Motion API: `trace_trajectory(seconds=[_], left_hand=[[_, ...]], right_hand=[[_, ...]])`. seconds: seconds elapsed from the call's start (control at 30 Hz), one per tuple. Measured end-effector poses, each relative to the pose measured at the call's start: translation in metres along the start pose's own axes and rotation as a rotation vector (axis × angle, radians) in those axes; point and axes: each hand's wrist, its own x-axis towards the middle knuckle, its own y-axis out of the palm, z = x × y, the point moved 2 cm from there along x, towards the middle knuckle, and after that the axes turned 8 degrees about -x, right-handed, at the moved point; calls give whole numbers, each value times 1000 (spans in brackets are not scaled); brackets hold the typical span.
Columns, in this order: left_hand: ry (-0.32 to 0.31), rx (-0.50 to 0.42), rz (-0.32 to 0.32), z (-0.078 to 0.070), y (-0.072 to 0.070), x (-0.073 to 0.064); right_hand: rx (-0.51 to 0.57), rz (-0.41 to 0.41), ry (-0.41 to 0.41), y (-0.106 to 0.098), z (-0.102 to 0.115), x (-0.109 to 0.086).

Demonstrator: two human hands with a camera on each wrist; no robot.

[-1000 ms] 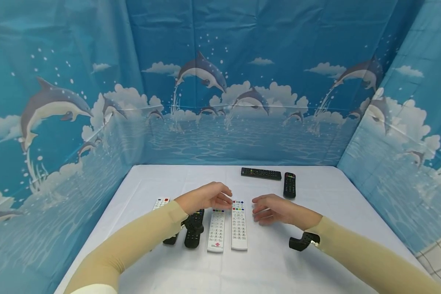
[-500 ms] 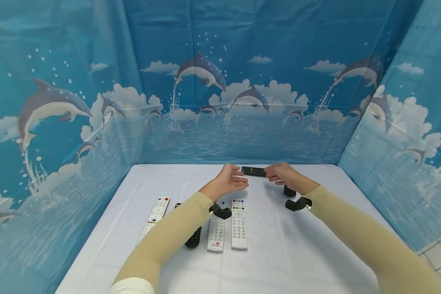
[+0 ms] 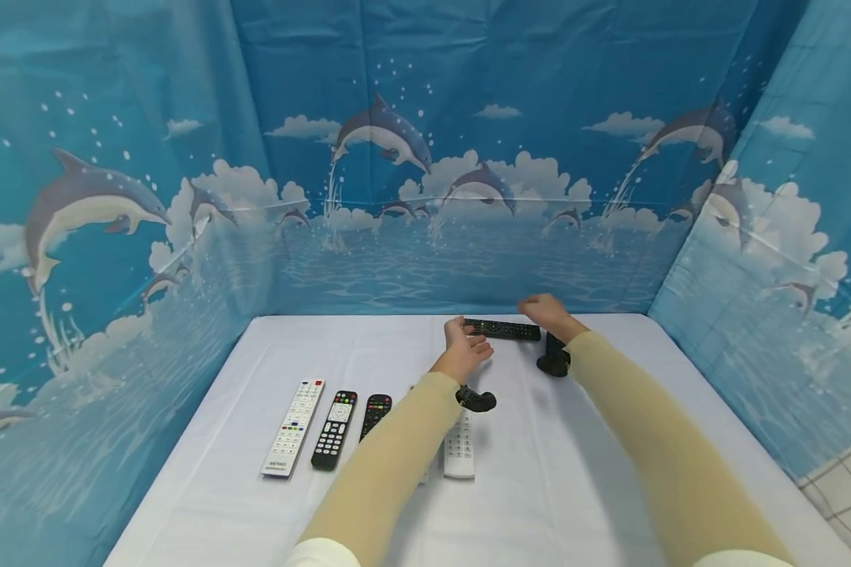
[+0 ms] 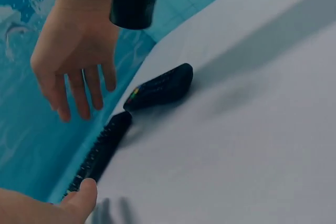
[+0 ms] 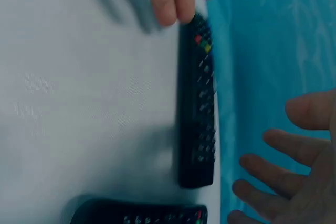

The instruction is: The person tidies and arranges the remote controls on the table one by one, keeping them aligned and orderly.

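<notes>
A long black remote control [image 3: 510,330] lies crosswise near the table's back edge. My left hand [image 3: 464,350] is at its left end, fingers apart and fingertips overlapping that end; in the left wrist view the thumb [image 4: 84,195] shows right beside it. Above the remote's right end is my right hand [image 3: 548,313], its spread fingers [image 5: 273,177] clear of the remote in the right wrist view. A shorter black remote [image 4: 160,87] lies next to the long one's right end, partly hidden in the head view by the right wrist's camera.
Towards the front left lie a white remote [image 3: 294,429], a black remote [image 3: 335,429], and another black remote [image 3: 376,411] partly under my left sleeve. A white remote [image 3: 459,453] lies right of that sleeve. Dolphin-print curtain [image 3: 397,260] encloses the white table [image 3: 539,472].
Both hands have gone from over the front remotes to the back of the table. The right hand passed the long remote's right end and rose slightly; the remotes stayed in place.
</notes>
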Motion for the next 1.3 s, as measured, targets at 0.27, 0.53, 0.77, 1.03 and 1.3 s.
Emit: trace_trajectory(seconds=[0.27,0.53,0.77,1.03,1.3], left_hand=[[0,-68,0,19,-8,6],[22,-58,-19,23,-10,11],[37,8,-47,25,-9,14],[50,207,-21,29,-8,17],[45,342,-23,31,-9,21]], right_hand=[[-173,21,-25,10,-16,4],[-171,63,-70,11,-20,-4],[-197,72,-81,11,-19,-3],[-211,130,-63,18,-20,7],[-162,172,-71,26,-7,3]])
